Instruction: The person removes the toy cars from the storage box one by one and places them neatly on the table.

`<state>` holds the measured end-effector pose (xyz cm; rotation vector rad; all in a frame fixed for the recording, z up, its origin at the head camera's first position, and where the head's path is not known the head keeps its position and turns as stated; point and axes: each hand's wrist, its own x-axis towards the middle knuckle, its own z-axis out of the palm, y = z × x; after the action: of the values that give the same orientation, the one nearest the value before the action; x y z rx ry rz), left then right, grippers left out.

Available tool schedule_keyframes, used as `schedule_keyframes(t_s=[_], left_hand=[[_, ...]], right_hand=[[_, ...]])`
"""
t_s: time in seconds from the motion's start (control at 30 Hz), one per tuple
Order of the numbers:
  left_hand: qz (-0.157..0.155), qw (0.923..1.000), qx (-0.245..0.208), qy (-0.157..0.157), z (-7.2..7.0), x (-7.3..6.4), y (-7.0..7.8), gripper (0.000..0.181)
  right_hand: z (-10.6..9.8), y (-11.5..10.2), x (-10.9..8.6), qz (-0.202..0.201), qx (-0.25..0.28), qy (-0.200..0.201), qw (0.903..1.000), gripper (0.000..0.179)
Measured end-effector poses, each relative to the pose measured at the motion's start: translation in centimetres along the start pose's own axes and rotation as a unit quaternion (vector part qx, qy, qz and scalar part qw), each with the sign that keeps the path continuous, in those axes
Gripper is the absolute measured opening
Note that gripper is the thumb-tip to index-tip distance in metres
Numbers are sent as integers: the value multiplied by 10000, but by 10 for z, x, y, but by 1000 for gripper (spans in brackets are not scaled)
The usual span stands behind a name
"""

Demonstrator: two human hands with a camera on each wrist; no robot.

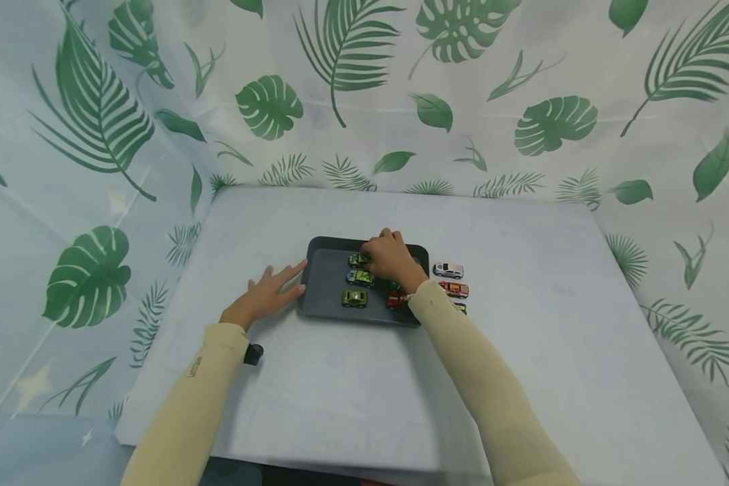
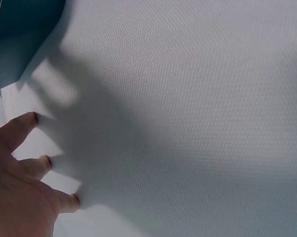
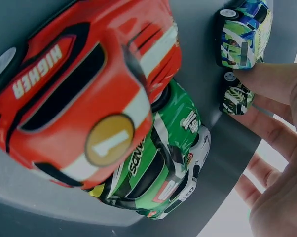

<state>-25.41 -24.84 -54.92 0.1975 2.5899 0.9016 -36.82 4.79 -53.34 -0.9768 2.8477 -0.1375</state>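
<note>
A dark grey tray (image 1: 325, 283) holds several toy cars. At its back, my right hand (image 1: 391, 256) pinches a dark green camouflage toy car (image 1: 357, 260) between thumb and fingers; the right wrist view shows this camouflage car (image 3: 236, 100) low at the tray wall. A blue-and-green toy car (image 1: 360, 277) and an olive toy car (image 1: 355, 298) stand in front of it. Under my right wrist are a red toy car (image 3: 114, 133), a green one (image 3: 161, 168) and a white one (image 3: 200, 148). My left hand (image 1: 264, 295) rests its spread, straight fingers at the tray's left rim.
Right of the tray, on the white tabletop (image 1: 553, 304), stand a white toy car (image 1: 448, 270), an orange-red toy car (image 1: 455, 289) and another partly hidden by my right sleeve. Leaf-printed cloth (image 1: 389, 108) hangs behind and at the sides.
</note>
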Motion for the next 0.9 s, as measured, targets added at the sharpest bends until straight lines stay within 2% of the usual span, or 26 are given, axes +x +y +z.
schedule_keyframes(t_s=[0.47,0.7,0.9], left_hand=[[4,10000,43,-19,1,2,-1,69],[3,10000,3,-28,2,1,0,69],[23,10000,-15,0,0,-1,3,68]], right_hand=[[-5,5,-4,-76,102,24,9999,34],[-18,10,-13,-139,189,9,9997,34],[-32,16,-21,-183,260,147,9994,33]])
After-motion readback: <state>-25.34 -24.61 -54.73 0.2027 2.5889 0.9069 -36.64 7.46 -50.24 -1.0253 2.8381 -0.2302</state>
